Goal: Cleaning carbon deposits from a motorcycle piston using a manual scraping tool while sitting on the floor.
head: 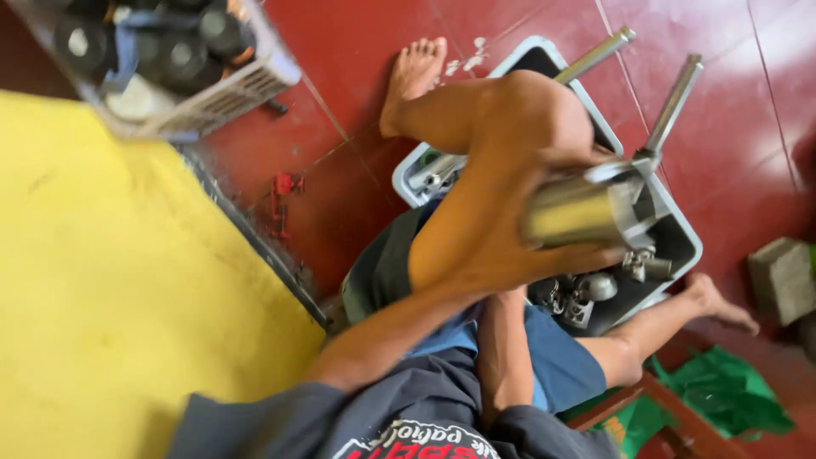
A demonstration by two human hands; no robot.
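Red tiled floor [340,51] fills the upper part of the view, with a yellow mat [110,272] covering its left side. On the floor's middle stands a grey plastic tub [680,234] with a dark inside; the person sits at it with bare legs to either side, one foot near its far left corner and the other by its near right corner. The left hand [501,229] is held over the tub's middle, its fingers closed around a shiny metal cylinder [578,208], which lies roughly level and points right. From the cylinder's right end a metal rod [676,102] rises aslant toward the tub's far right edge. A second rod [595,55] leans over the tub's far rim. The right hand is hidden: its forearm [501,357] runs up under the left arm, and whether its fingers grip anything cannot be told. Small metal fittings [586,293] lie in the tub's near edge, just below the cylinder. At the floor's far left corner sits a white slotted crate [229,89] holding dark round parts. A grey block [782,280] rests at the floor's right edge, and green bags [731,391] lie in the near right corner.
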